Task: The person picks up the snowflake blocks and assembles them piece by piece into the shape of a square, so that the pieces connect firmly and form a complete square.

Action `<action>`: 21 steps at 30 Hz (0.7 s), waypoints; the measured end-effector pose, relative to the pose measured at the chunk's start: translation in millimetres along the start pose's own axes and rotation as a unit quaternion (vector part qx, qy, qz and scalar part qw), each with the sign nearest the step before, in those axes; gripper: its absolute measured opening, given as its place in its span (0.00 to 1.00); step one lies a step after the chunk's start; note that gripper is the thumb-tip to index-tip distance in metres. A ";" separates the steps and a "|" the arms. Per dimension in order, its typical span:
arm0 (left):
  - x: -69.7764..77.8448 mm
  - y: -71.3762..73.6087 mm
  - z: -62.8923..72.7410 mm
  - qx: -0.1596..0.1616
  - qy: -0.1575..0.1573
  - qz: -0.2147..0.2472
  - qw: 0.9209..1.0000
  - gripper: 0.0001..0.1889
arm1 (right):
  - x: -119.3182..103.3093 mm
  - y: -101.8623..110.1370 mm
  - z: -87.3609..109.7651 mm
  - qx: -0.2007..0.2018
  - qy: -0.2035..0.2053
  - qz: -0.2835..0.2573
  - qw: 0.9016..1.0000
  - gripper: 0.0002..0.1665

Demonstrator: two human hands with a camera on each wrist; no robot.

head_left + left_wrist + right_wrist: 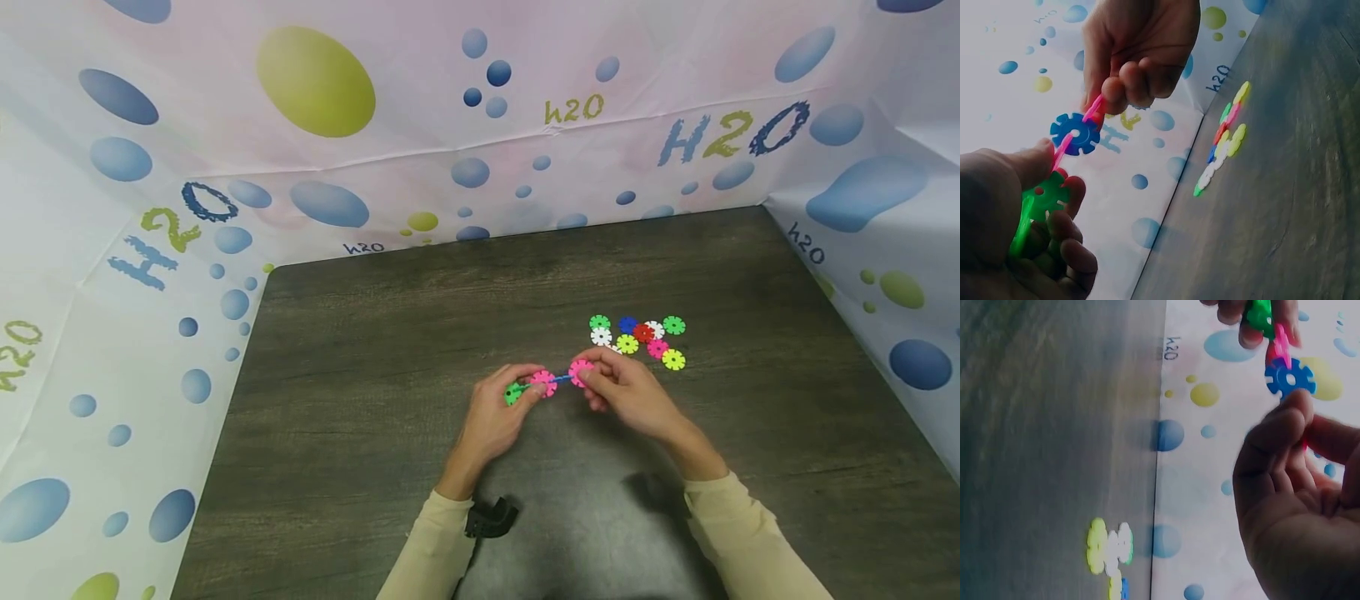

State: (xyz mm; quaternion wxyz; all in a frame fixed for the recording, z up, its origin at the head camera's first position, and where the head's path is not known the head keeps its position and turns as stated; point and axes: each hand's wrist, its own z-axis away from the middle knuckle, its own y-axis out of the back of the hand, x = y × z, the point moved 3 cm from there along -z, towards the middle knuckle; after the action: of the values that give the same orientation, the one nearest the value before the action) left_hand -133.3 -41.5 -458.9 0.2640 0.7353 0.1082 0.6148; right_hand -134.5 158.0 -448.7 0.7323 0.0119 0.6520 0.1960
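In the head view's lower middle, your left hand (493, 414) pinches the left pink notched plastic disc (545, 383), your right hand (633, 396) its right pink twin (580, 372); uneven twisting could pop loose the blue notched plastic disc (1085, 135) between them.

Disc grp (643, 332) on tbl (390, 350), behind R hand (632, 395)

Person, long sleeves, both plain cream-beige. Left sleeve (435, 546) ends at wrist, fabric fairly smooth; right sleeve (753, 537) same cut, small creases along outer edge. Left hand (495, 417), right hand (637, 396) bare. Black curved fitting (491, 518) at left cuff's inner side, exact type unclear. Thin dark line below it, cable or shadow.
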 end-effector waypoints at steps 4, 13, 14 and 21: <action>-0.2 -4.3 -0.4 0.012 0.006 0.006 1.000 0.15 | -0.6 -2.6 -0.1 0.027 -0.002 -0.014 1.000 0.17; -2.9 -13.5 0.8 0.032 -0.003 0.006 0.999 0.12 | -0.2 -6.9 -1.9 0.063 -0.017 0.053 0.996 0.18; -2.8 -14.0 0.8 0.032 -0.006 0.008 0.999 0.12 | -0.2 -6.4 -2.3 0.060 -0.012 0.061 0.996 0.18; 0.3 -10.0 0.2 0.001 -0.025 0.030 0.999 0.15 | -6.4 -1.7 -6.6 0.033 0.007 0.025 0.999 0.16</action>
State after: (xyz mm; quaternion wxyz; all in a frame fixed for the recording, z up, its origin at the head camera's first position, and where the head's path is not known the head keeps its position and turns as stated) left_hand -131.4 -33.0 -463.9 0.2470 0.7537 0.0801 0.6038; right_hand -140.9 152.9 -444.0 0.7220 0.0511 0.6626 0.1924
